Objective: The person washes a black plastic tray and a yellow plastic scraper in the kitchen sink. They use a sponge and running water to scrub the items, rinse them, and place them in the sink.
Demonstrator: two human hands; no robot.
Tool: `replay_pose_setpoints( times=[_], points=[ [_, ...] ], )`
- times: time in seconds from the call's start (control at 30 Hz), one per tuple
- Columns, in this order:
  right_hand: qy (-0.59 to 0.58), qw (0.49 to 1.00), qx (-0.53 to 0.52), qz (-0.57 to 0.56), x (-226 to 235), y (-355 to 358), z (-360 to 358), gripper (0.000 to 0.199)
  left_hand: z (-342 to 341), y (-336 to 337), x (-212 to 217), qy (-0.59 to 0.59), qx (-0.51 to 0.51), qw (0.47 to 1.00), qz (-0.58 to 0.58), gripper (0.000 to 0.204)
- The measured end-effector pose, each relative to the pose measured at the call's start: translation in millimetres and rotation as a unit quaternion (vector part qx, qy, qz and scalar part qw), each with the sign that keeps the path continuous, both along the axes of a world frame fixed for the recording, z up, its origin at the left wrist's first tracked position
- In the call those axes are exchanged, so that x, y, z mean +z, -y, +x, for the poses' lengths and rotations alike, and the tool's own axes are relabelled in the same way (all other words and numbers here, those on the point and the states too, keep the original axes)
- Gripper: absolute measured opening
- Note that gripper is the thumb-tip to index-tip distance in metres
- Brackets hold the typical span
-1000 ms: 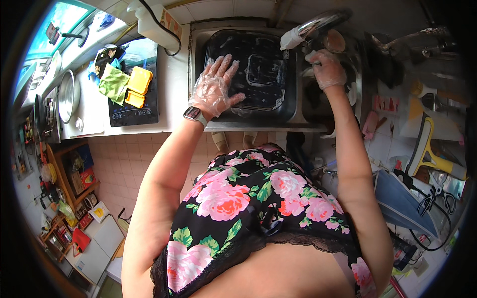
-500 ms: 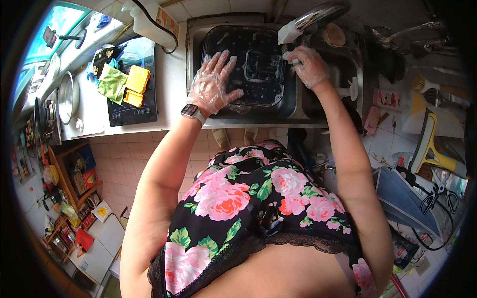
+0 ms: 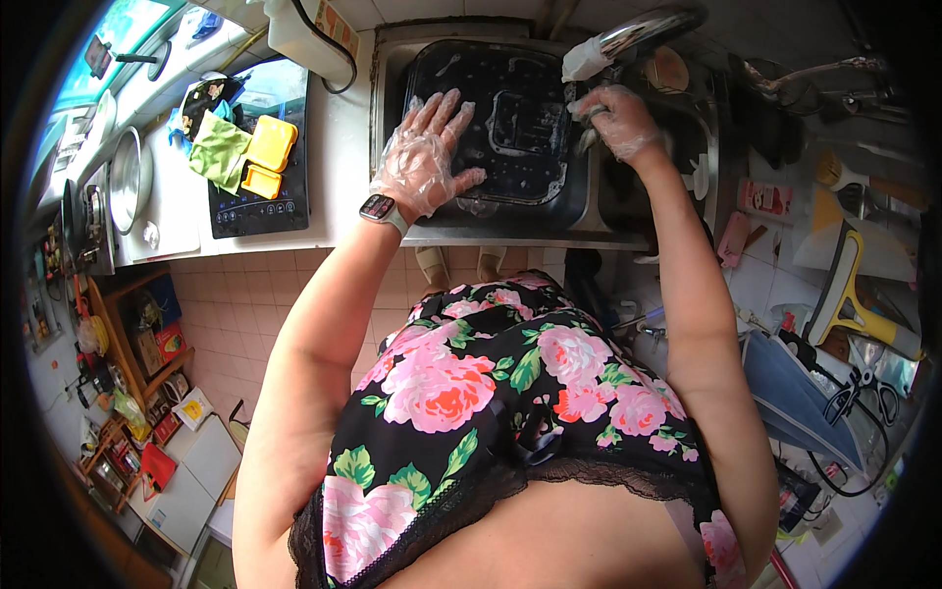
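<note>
My left hand (image 3: 424, 157), in a clear plastic glove, lies with fingers spread over the left edge of a black rectangular tray (image 3: 469, 93). Soap suds and droplets dot the tray, which sits in the left basin of a metal sink (image 3: 386, 98). At the tray's right side, my gloved right hand (image 3: 624, 123) is closed, fingers curled. A bit of something pale and greyish shows under its fingertips; what it is I cannot make out. Just above that hand is a chrome faucet (image 3: 648, 31) with a white-covered spout end (image 3: 586, 59).
Left of the sink, a black induction cooktop (image 3: 257, 218) bears a green cloth (image 3: 218, 152) and yellow containers (image 3: 272, 143). A white jug (image 3: 294, 39) stands behind it, a metal bowl (image 3: 128, 182) farther left. The right basin (image 3: 677, 147) holds dim items. A yellow-and-grey squeegee (image 3: 846, 294) is at right.
The view has shifted slightly. My right hand has turned a little, and more of the pale thing shows beneath its fingers. My left hand stays spread on the tray.
</note>
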State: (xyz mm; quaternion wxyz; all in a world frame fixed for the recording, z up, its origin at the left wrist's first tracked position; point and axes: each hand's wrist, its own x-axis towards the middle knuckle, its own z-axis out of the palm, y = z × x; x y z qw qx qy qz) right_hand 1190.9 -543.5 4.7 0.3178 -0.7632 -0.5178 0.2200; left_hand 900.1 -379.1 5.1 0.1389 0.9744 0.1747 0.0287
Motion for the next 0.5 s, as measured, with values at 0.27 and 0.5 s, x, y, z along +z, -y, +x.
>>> replay_pose_setpoints(
  times=[0.27, 0.5],
  points=[
    [0.021, 1.000, 0.008, 0.011, 7.4, -5.4, 2.1, 0.018, -0.3, -1.2, -2.4, 0.000, 0.000, 1.000, 0.001, 0.087],
    [-0.086, 0.996, -0.010, -0.004, 8.1, 0.9, 9.0, 0.021, -0.5, -0.8, -2.3, 0.010, 0.000, 1.000, -0.002, 0.087]
  ],
)
